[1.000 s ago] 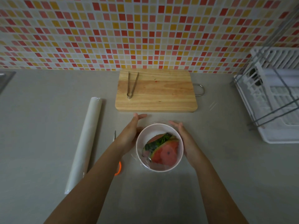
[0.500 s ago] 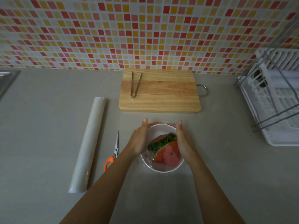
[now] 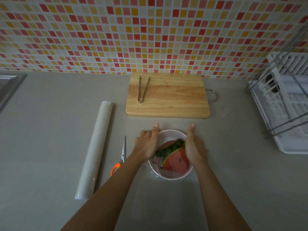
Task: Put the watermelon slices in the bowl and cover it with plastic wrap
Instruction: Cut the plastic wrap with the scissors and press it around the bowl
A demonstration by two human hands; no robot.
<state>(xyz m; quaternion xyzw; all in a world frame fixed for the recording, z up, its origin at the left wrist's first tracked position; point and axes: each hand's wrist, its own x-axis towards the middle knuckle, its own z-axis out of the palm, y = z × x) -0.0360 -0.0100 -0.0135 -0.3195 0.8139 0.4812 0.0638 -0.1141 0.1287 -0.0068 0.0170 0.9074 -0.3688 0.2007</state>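
Observation:
A white bowl (image 3: 171,177) sits on the grey counter just below the cutting board. Inside it lie watermelon slices (image 3: 176,161), red flesh and green rind showing through clear plastic wrap (image 3: 155,174) stretched over the top and bunched at the bowl's lower left. My left hand (image 3: 147,144) lies over the bowl's left rim, thumb straight and pointing away from me. My right hand (image 3: 193,147) lies over the right rim, its thumb straight too. Both hands press the wrap against the bowl's sides.
A roll of plastic wrap (image 3: 95,149) lies to the left, with orange-handled scissors (image 3: 120,157) between it and my left arm. Metal tongs (image 3: 142,89) rest on the wooden cutting board (image 3: 168,97). A white dish rack (image 3: 283,104) stands at the right, a sink edge (image 3: 8,87) far left.
Both hands have moved from beside the bowl inward onto its rim. The view has shifted, showing the scissors fully beside my left arm.

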